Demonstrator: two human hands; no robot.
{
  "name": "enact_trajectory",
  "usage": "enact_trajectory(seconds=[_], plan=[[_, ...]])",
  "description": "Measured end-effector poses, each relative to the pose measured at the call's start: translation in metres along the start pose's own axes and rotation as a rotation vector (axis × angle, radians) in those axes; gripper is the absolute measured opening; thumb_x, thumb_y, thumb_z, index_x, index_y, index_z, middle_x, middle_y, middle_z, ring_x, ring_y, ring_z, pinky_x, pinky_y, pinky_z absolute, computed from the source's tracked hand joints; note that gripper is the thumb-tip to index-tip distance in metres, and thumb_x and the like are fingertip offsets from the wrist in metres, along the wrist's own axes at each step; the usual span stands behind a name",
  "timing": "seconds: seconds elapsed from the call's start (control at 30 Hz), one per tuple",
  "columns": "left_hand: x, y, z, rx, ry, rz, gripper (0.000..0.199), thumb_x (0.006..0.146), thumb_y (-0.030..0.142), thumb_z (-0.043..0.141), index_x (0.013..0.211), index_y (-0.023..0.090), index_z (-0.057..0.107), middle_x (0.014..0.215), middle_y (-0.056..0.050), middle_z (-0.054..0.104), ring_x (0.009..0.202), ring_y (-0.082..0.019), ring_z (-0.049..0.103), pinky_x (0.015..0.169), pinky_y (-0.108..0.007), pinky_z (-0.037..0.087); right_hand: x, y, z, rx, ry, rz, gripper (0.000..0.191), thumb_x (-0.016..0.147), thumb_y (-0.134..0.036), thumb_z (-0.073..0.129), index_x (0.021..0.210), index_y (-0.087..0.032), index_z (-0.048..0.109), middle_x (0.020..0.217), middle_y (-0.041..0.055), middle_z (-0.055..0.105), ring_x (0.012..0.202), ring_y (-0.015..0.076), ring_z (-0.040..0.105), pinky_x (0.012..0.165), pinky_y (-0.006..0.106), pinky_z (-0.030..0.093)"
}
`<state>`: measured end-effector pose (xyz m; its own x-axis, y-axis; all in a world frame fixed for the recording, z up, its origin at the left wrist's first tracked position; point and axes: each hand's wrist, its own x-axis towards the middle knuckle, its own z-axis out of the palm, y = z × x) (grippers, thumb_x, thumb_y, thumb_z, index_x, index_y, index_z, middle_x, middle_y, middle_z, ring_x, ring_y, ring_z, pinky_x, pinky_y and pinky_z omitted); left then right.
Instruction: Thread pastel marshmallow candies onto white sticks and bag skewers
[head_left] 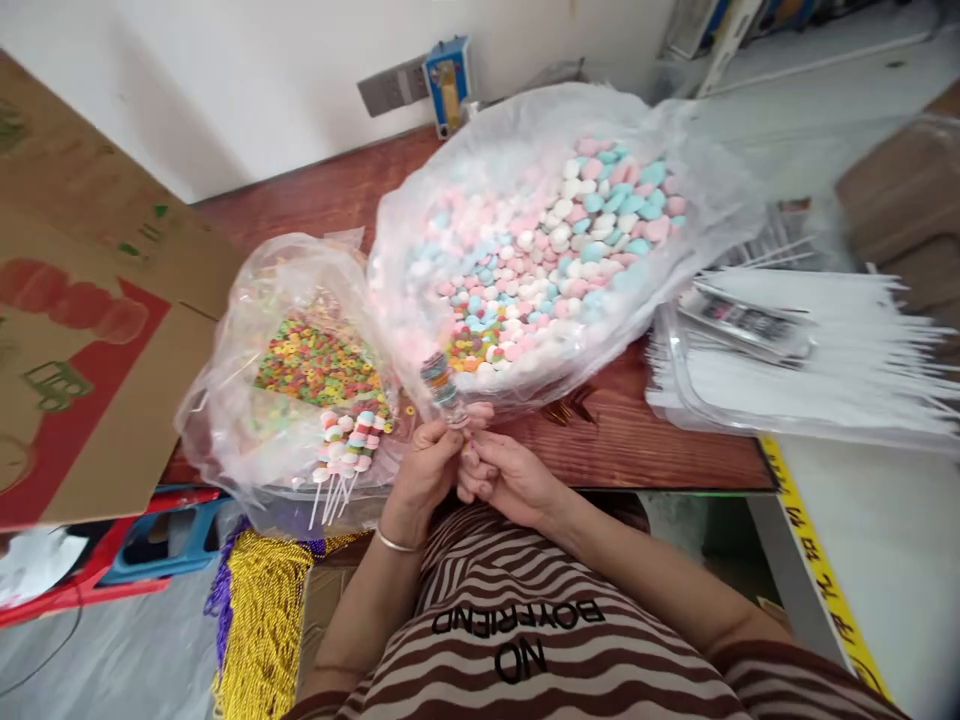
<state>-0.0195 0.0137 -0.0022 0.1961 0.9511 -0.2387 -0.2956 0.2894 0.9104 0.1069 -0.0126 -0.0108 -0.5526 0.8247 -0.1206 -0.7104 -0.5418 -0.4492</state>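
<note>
Close together in front of my body, both hands are closed at the table's front edge. My left hand (429, 462) grips the lower end of a candy stick (437, 378), a short stack of coloured pieces that looks wrapped in clear plastic. Fingers of my right hand (506, 475) pinch at the same lower end, touching my left; exactly what lies between them is partly hidden. To the left, several finished-looking candy sticks (347, 445) with white stems rest on a clear bag (225, 410) of small coloured rings (322, 365).
A large clear bag (517, 125) of pink, white and blue candies (592, 215) covers the middle of the table (585, 450). At right, white sticks (847, 350) fill a plastic tray. A cardboard box (97, 300) stands left; gold bead strands (262, 620) hang below the table's edge.
</note>
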Motion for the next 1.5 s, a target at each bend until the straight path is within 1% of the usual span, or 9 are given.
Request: enact_trajectory(seconds=[0.13, 0.23, 0.33, 0.47, 0.7, 0.83, 1.07, 1.23, 1.5], plan=[[-0.004, 0.006, -0.004, -0.014, -0.178, -0.002, 0.035, 0.062, 0.046, 0.093, 0.063, 0.018, 0.073, 0.082, -0.010, 0.075, 0.099, -0.031, 0.072, 0.087, -0.043, 0.059, -0.003, 0.003, -0.001, -0.034, -0.125, 0.125, 0.046, 0.085, -0.059, 0.069, 0.068, -0.022, 0.047, 0.051, -0.0120, 0.028, 0.040, 0.0078, 0.029, 0.049, 0.029, 0.045], [-0.008, 0.013, 0.000, 0.037, -0.124, 0.050, 0.033, 0.062, 0.044, 0.093, 0.060, 0.019, 0.072, 0.074, -0.008, 0.073, 0.091, -0.029, 0.073, 0.089, -0.046, 0.060, -0.015, -0.007, -0.014, -0.442, -0.063, -0.004, 0.042, 0.090, -0.060, 0.061, 0.076, -0.022, 0.055, 0.059, -0.0053, 0.048, 0.054, 0.0143, 0.052, 0.062, 0.033, 0.052], [-0.011, 0.023, -0.006, 0.139, 0.053, 0.213, 0.029, 0.062, 0.042, 0.093, 0.062, 0.020, 0.075, 0.073, -0.004, 0.075, 0.083, -0.024, 0.073, 0.094, -0.045, 0.060, -0.047, -0.028, -0.039, -1.221, 0.352, -0.316, 0.022, 0.097, -0.040, 0.058, 0.090, -0.022, 0.067, 0.092, 0.0047, 0.070, 0.090, 0.0200, 0.065, 0.085, 0.035, 0.050], [-0.016, 0.026, -0.026, 0.321, 0.293, 0.330, 0.018, 0.067, 0.034, 0.091, 0.070, 0.021, 0.079, 0.079, 0.000, 0.078, 0.081, -0.022, 0.073, 0.087, -0.040, 0.061, -0.103, -0.055, -0.081, -1.806, 0.907, -0.353, 0.021, 0.100, -0.025, 0.051, 0.101, -0.022, 0.072, 0.101, 0.0069, 0.072, 0.092, 0.0211, 0.067, 0.077, 0.031, 0.047], [-0.022, 0.010, -0.023, 0.589, 0.105, 0.131, 0.018, 0.079, 0.033, 0.082, 0.093, 0.021, 0.083, 0.103, -0.005, 0.081, 0.101, -0.026, 0.074, 0.099, -0.041, 0.057, -0.110, -0.065, -0.113, -2.253, 0.763, -0.152, 0.023, 0.101, -0.017, 0.051, 0.109, -0.025, 0.072, 0.102, 0.0071, 0.067, 0.086, 0.0189, 0.062, 0.059, 0.028, 0.034], [-0.020, 0.000, -0.008, 0.454, -0.096, 0.026, 0.020, 0.083, 0.038, 0.079, 0.092, 0.021, 0.083, 0.111, -0.008, 0.080, 0.106, -0.028, 0.072, 0.102, -0.042, 0.054, -0.097, -0.064, -0.105, -2.283, 0.736, -0.184, 0.021, 0.098, -0.011, 0.050, 0.095, -0.020, 0.069, 0.103, 0.0107, 0.067, 0.091, 0.0212, 0.059, 0.069, 0.030, 0.039], [-0.010, -0.013, 0.038, 0.426, -0.283, -0.037, 0.017, 0.085, 0.036, 0.077, 0.084, 0.020, 0.082, 0.115, -0.010, 0.077, 0.106, -0.025, 0.068, 0.099, -0.038, 0.051, -0.088, -0.048, -0.063, -1.983, 0.447, -0.627, 0.015, 0.101, -0.017, 0.048, 0.093, -0.020, 0.061, 0.099, 0.0089, 0.070, 0.098, 0.0240, 0.058, 0.097, 0.042, 0.039], [-0.010, -0.009, 0.041, 0.537, -0.208, 0.108, 0.015, 0.085, 0.034, 0.077, 0.079, 0.020, 0.081, 0.088, -0.005, 0.076, 0.085, -0.019, 0.066, 0.085, -0.031, 0.051, -0.082, -0.039, -0.046, -1.708, 0.401, -0.589, 0.013, 0.099, -0.018, 0.051, 0.090, -0.022, 0.061, 0.085, 0.0049, 0.070, 0.085, 0.0219, 0.060, 0.093, 0.041, 0.042], [0.000, -0.021, 0.017, 0.491, -0.005, 0.024, 0.024, 0.088, 0.040, 0.072, 0.094, 0.017, 0.079, 0.086, -0.004, 0.076, 0.081, -0.019, 0.068, 0.079, -0.030, 0.051, -0.097, -0.047, -0.040, -1.510, 0.597, -0.469, 0.016, 0.098, -0.020, 0.053, 0.083, -0.023, 0.058, 0.079, 0.0013, 0.067, 0.072, 0.0173, 0.061, 0.069, 0.030, 0.044]])
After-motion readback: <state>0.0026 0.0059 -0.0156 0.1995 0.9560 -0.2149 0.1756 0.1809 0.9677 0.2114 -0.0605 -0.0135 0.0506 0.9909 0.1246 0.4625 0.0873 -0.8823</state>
